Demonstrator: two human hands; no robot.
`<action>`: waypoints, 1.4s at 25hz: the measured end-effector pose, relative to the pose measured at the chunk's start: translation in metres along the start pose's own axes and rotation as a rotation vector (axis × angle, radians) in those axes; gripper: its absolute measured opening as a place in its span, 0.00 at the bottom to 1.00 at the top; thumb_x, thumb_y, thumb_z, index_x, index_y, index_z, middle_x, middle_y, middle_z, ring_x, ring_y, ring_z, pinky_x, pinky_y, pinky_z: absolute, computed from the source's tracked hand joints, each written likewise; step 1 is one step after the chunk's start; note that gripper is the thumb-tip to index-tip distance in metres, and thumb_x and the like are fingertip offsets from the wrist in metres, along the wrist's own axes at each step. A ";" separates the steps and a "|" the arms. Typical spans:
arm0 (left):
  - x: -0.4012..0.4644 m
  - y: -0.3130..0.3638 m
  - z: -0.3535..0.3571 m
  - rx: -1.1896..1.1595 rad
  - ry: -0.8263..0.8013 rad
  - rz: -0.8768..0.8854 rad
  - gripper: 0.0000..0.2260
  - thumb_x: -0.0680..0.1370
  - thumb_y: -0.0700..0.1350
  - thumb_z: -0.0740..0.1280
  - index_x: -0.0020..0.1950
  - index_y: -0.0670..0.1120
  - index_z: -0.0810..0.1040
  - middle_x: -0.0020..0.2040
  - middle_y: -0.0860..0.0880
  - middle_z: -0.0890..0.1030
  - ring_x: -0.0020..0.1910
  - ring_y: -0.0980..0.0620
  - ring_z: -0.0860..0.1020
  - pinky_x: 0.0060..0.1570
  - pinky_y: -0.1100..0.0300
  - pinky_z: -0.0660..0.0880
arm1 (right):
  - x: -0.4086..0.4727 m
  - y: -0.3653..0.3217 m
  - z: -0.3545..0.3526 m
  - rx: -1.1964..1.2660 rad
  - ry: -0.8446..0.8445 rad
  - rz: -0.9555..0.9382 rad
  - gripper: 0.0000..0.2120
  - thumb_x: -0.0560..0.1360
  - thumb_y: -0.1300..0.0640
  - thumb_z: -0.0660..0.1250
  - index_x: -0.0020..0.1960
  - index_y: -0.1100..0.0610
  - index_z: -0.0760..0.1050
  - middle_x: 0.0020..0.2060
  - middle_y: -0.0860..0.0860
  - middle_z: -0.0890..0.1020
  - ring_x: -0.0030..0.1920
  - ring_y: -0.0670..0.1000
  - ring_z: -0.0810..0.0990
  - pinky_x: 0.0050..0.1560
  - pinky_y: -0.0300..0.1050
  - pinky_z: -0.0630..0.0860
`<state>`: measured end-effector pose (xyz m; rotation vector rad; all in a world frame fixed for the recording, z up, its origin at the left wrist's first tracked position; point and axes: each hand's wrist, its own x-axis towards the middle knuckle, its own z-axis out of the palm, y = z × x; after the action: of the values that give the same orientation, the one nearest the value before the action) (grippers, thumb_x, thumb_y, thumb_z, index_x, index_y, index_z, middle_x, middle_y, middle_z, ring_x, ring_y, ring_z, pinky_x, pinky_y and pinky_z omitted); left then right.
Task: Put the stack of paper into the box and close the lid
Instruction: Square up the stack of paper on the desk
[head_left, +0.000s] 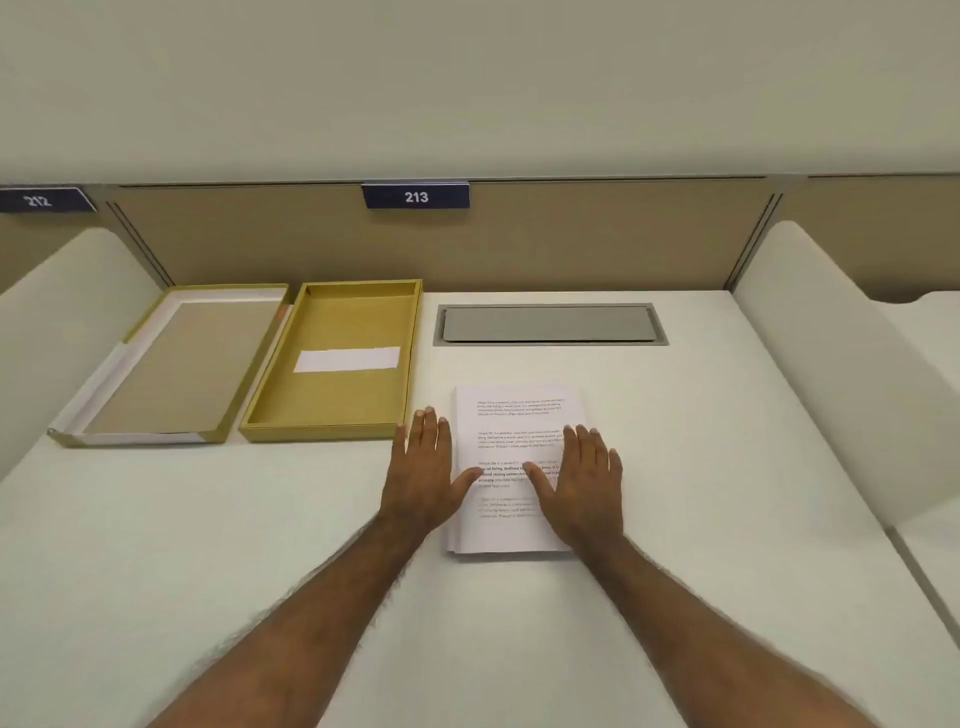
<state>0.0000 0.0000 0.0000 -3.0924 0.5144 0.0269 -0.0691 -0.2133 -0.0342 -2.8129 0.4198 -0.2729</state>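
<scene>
Both arms reach forward, palms down, fingers spread: left hand (423, 475) flat beside the paper (511, 415), right hand (582, 480) flat on it, neither gripping

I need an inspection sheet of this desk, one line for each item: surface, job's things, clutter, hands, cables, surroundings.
Surface: white desk, with a closed grey hatch at the back.
Job's things: stack of paper lies on the desk, slightly uneven; gold box open, a white slip inside; lid upturned beside it, to its left.
Clutter: nothing seen.
Hands: left hand flat at the stack's left edge; right hand flat on the stack; both open.
Cables: nothing seen.
Surroundings: beige partition, sign 213, white side dividers.
</scene>
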 end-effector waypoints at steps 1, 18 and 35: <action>-0.002 0.006 0.006 0.001 -0.061 -0.013 0.43 0.82 0.70 0.53 0.86 0.39 0.55 0.87 0.38 0.55 0.87 0.41 0.52 0.84 0.42 0.48 | -0.001 0.002 0.004 0.047 -0.003 0.063 0.39 0.82 0.36 0.67 0.79 0.66 0.72 0.78 0.65 0.76 0.80 0.67 0.72 0.80 0.69 0.66; 0.028 0.018 0.034 -0.557 -0.363 -0.440 0.39 0.69 0.61 0.80 0.72 0.42 0.73 0.66 0.41 0.76 0.66 0.39 0.78 0.62 0.43 0.80 | 0.050 0.040 -0.009 0.739 -0.337 0.716 0.26 0.77 0.35 0.73 0.58 0.57 0.84 0.57 0.55 0.87 0.61 0.62 0.85 0.61 0.55 0.81; 0.034 0.011 0.051 -0.654 -0.372 -0.450 0.44 0.68 0.59 0.82 0.77 0.46 0.67 0.68 0.41 0.73 0.69 0.39 0.75 0.68 0.45 0.76 | 0.082 0.047 -0.012 1.218 -0.520 0.789 0.29 0.77 0.42 0.79 0.65 0.65 0.80 0.61 0.59 0.89 0.61 0.62 0.89 0.65 0.61 0.84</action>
<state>0.0277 -0.0207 -0.0514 -3.5804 -0.2682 0.9124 -0.0067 -0.2850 -0.0258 -1.3146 0.8144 0.2927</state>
